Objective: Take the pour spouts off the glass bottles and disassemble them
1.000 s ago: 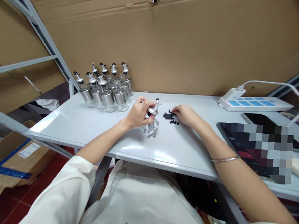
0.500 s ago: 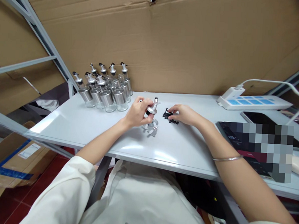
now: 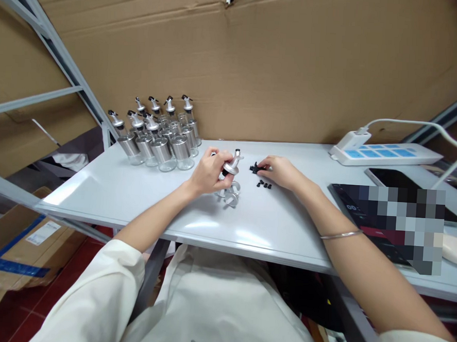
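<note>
My left hand (image 3: 212, 172) is closed around a silver bottle pour spout (image 3: 232, 163), which is tilted with its black-tipped end up. Below it on the table lie several loose silver metal parts (image 3: 231, 196), partly behind my fingers. My right hand (image 3: 280, 171) has its fingertips pinched at a small pile of black plastic parts (image 3: 254, 168); the piece between the fingers is mostly hidden. Several tiny black pieces (image 3: 265, 184) lie just in front of that pile, apart from the hand.
Glass bottles with metal sleeves and pour spouts (image 3: 162, 149) stand grouped at the back left. On the right are a power strip (image 3: 392, 154) with a charger and cable, a phone (image 3: 391, 176) and a tablet-like device (image 3: 346, 201). Cardboard (image 3: 281, 66) walls the table's back.
My right hand has shifted slightly within the black parts, and the pile is rearranged, now apart from the tiny pieces in front. My left hand keeps holding the spout. The view has shifted slightly.
</note>
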The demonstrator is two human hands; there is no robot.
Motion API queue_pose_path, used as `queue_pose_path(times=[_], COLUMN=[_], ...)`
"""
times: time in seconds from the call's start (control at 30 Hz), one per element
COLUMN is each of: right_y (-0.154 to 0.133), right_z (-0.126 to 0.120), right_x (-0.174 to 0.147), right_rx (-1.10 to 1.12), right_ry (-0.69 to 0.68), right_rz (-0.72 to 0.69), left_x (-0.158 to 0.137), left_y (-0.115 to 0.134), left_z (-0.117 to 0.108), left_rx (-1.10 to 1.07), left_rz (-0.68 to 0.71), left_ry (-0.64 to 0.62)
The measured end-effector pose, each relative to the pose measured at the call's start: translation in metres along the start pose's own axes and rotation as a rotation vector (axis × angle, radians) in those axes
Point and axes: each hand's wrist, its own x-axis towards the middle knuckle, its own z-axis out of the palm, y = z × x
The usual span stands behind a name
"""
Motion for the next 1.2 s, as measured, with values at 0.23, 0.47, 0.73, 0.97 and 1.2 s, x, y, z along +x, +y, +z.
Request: queue_pose_path(times=[0.23, 0.47, 0.73, 0.97, 1.2], right_y=[0.002, 0.002, -0.004, -0.006, -0.013], right_z=[0.000, -0.008, -0.011, -0.037, -0.027], right_x=[-0.002, -0.006, -0.007, -0.016, -0.014], right_rx=[-0.011, -0.033, -0.079, 0.103, 0.127], right_ry=[0.024, 0.049, -0.024, -0.144, -0.222], right_rz=[-0.024, -0.041, -0.043, 0.022, 0.036], left_x=[-0.001, -0.002, -0.003, -0.001, -0.003], left_y=[0.000, 0.000, -0.002, 0.000, -0.001], left_z=[0.001, 0.001, 0.001, -0.001, 0.001], left_rx=[0.008, -0.003, 0.002, -0.008, 0.008], left_rz=[0.002, -0.010, -0.019, -0.006, -0.037], left_ry=[-0.009, -0.011, -0.024, -0.003, -0.059])
